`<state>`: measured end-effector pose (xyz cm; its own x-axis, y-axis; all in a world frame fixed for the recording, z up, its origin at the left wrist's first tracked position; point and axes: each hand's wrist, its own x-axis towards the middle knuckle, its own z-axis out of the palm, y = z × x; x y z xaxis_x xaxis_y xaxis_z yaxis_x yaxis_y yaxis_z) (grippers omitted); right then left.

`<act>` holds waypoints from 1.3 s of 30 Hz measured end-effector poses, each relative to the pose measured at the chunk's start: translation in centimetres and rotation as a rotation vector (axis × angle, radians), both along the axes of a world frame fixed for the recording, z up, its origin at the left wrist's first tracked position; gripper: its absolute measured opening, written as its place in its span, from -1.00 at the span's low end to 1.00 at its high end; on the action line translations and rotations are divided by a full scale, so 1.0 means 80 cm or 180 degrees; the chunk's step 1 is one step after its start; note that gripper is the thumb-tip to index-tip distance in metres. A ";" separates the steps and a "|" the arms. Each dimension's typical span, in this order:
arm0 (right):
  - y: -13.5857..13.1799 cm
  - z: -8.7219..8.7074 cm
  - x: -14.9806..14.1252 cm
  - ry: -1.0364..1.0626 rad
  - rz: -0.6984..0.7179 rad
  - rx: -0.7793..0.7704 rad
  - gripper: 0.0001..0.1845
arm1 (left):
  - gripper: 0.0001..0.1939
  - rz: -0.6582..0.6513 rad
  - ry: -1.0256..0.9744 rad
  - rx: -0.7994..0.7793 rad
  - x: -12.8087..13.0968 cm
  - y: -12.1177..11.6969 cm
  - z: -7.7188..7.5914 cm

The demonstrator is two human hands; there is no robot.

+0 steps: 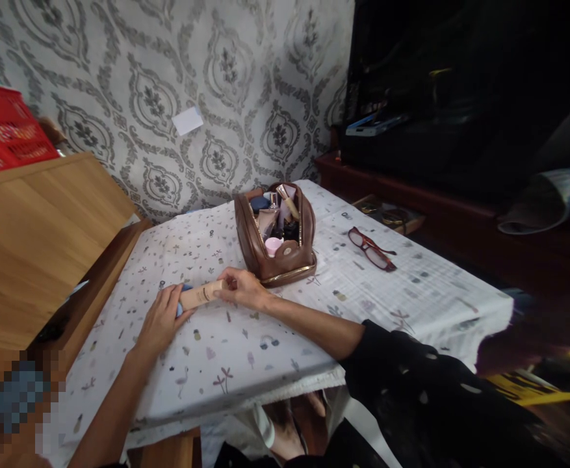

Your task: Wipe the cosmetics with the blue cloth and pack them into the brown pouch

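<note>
A beige cosmetic tube [199,296] with small dark lettering lies across between my two hands, just above or on the patterned cloth. My right hand [246,288] pinches its right end. My left hand [164,313] is closed around the left end, where something blue [183,300] shows between the fingers; whether this is a cap or a separate item I cannot tell. Behind my right hand stands a brown makeup bag [287,265], unzipped. Inside it are a pink round jar [273,246], a tube with a gold cap [289,203], a dark blue item [260,203] and several other cosmetics.
A white printed cloth [265,344] covers the table. Red-framed glasses [372,250] lie to the right of the bag. At left, a wooden panel [45,234] slopes beside the table, with a red basket [9,127] above. A dark screen [460,97] stands at right.
</note>
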<state>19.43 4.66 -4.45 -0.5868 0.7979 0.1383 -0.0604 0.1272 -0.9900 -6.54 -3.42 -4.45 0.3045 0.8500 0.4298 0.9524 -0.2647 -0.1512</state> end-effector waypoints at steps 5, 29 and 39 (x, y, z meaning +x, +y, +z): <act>0.001 0.000 0.000 -0.0067 -0.0218 0.0123 -0.78 | -0.41 -0.0004 -0.0346 -0.0180 -0.013 0.004 -0.004; -0.016 0.012 0.006 0.0847 -0.0687 0.1221 -0.70 | -0.70 0.0066 -0.6654 -0.1005 0.158 0.006 0.059; -0.030 0.039 0.032 0.0670 -0.0854 0.1863 -0.76 | -0.78 -0.0303 -0.6874 -0.0331 0.134 0.028 0.103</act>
